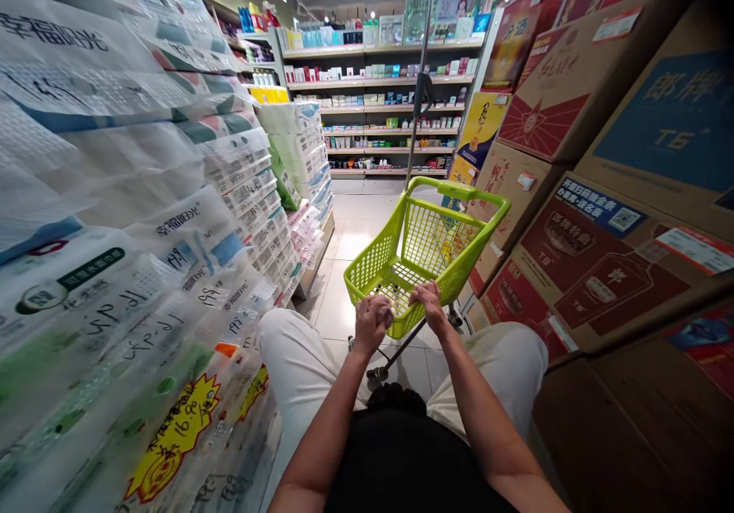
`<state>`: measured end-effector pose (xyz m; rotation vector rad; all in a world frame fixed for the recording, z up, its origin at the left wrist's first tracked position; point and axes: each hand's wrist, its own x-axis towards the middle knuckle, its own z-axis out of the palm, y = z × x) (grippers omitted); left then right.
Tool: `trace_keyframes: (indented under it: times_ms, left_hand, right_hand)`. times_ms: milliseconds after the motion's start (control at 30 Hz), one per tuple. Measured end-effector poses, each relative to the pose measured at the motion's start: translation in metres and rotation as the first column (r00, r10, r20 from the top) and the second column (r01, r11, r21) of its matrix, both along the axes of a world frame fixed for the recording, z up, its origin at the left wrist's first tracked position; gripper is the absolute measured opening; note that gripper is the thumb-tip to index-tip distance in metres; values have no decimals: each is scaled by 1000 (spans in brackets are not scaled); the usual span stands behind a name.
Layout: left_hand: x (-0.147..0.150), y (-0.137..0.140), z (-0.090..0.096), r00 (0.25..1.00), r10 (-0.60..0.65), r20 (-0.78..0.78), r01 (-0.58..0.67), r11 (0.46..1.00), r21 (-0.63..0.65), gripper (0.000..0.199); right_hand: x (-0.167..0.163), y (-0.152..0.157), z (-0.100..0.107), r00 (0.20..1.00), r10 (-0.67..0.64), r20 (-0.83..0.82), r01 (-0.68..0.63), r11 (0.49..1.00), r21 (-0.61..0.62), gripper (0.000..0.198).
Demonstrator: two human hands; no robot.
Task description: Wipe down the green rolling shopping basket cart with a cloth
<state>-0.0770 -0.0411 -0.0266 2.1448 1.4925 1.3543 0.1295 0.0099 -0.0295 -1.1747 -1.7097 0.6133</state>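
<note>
A lime-green shopping cart (410, 264) with a perforated plastic basket stands in front of my knees. Its inside shows bare slotted plastic. My left hand (371, 323) is closed at the near left rim of the basket; what its curled fingers hold, if anything, is too small to make out. Over the near rim, a little to the right, the fingers of my right hand (427, 300) are bent around the green edge. The cart's handle loop (459, 192) is at the far side, and its wheels (377, 374) show below.
Stacked packs of tissue paper (241, 184) line the left side, with a yellow price tag (175, 440). Cardboard boxes (608, 253) are piled close on the right. Behind the cart, a tiled floor (364, 219) leads to shelves of small goods (384, 100). A metal pole (421, 62) rises behind the basket.
</note>
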Motion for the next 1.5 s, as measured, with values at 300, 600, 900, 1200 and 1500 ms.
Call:
trace_keyframes:
  times_ms: [300,600,900,1200,1500]
  left_hand:
    - [10,-1,18,977,-142,-156,124,985,-119,21]
    - [-2,-2,19,976,91,-198,-117,985,-126,22]
    - [-18,11,22,958,259,-124,-274,954,-124,15]
    - [-8,7,17,957,275,-91,-283,954,-94,14]
    - [-11,4,15,974,198,-106,-207,976,-74,11]
  right_hand:
    - [3,0,-5,1000,-26,-10,27,999,33,71]
    - [-13,-4,-5,999,-1,35,0,999,35,61]
    - [-5,-10,-4,999,33,3,-33,999,14,64]
    - [-2,-15,9,957,-116,267,76,985,156,49]
    - [-69,-46,6,883,-271,382,165,943,287,53]
